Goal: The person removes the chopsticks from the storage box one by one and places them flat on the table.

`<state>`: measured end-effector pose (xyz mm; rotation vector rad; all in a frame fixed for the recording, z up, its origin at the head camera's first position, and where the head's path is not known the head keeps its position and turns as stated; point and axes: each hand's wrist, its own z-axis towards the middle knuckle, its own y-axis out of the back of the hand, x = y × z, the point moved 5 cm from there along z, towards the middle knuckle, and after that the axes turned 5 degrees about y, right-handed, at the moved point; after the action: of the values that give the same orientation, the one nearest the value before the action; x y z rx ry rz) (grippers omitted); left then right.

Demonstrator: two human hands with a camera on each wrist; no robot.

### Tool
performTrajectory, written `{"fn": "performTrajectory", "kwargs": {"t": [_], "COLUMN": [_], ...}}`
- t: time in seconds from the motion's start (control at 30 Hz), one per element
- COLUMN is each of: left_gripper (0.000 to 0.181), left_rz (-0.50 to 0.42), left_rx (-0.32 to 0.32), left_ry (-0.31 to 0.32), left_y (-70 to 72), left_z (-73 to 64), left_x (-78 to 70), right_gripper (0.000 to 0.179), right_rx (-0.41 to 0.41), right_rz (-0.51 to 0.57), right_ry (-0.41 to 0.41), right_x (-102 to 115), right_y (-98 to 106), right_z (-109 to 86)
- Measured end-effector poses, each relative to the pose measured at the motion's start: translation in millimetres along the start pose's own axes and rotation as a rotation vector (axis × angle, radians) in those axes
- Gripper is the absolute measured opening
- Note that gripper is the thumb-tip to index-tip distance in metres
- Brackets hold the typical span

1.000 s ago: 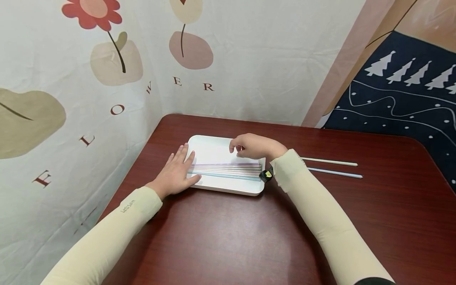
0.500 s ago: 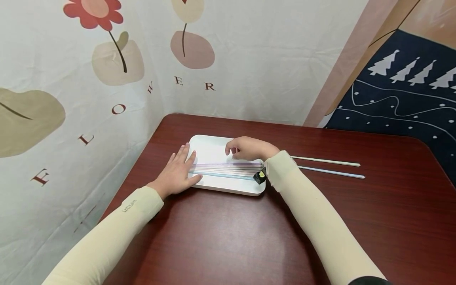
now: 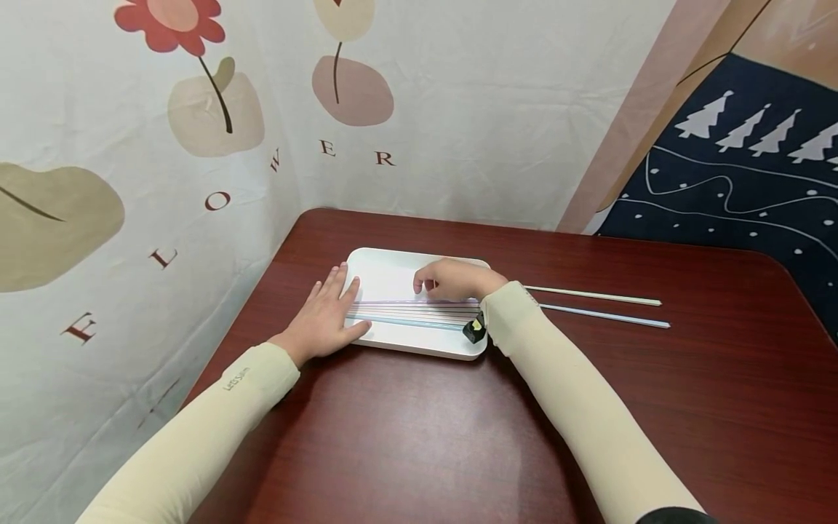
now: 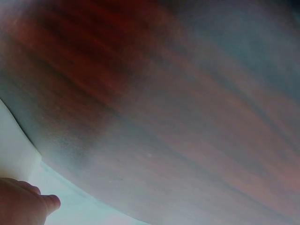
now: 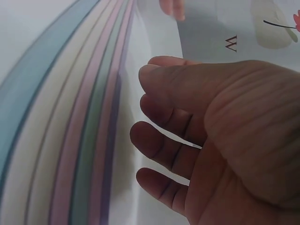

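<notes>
Saw the right hand (image 3: 453, 279) moved slightly left and nearer the coloured strips (image 5: 80, 123) compared with a second earlier; took this as closing in on them, without any hold gained. Found its fingers loosely curved and gripping nothing, over the tray (image 3: 386, 273), just beyond the purple strip (image 5: 111, 140) with a narrow gap showing, the blue strip (image 5: 26, 89) lying farthest off in the row. Noted no shift in the left hand (image 3: 322, 314), laid flat with fingers spread across the left end of the tray, thumb near the strips; could not tell about any pressing on their covered ends. Saw two more strips (image 3: 609, 316) on the table (image 3: 406, 422), right of the tray, partly behind the right sleeve (image 3: 513, 309).
</notes>
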<state>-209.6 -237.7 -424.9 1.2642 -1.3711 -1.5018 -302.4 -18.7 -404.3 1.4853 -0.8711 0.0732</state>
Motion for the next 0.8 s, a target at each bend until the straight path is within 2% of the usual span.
{"fn": "performTrajectory", "kwargs": {"t": [0.43,0.8], "left_gripper": [0.091,0.091], "left_rz": [-0.003,0.004], "left_rx": [0.001,-0.003], "left_ry": [0.002,-0.002], "left_y": [0.0,1.2], "left_z": [-1.2,-1.4], "left_x": [-0.1,-0.7], "right_gripper": [0.023,0.02], "right_rx": [0.024,0.019], "right_rz": [0.003,0.004], "right_ry": [-0.049,-0.042], "right_x": [-2.6,-2.4], "right_y": [-9.2,-9.6], "right_z": [0.1,1.3]}}
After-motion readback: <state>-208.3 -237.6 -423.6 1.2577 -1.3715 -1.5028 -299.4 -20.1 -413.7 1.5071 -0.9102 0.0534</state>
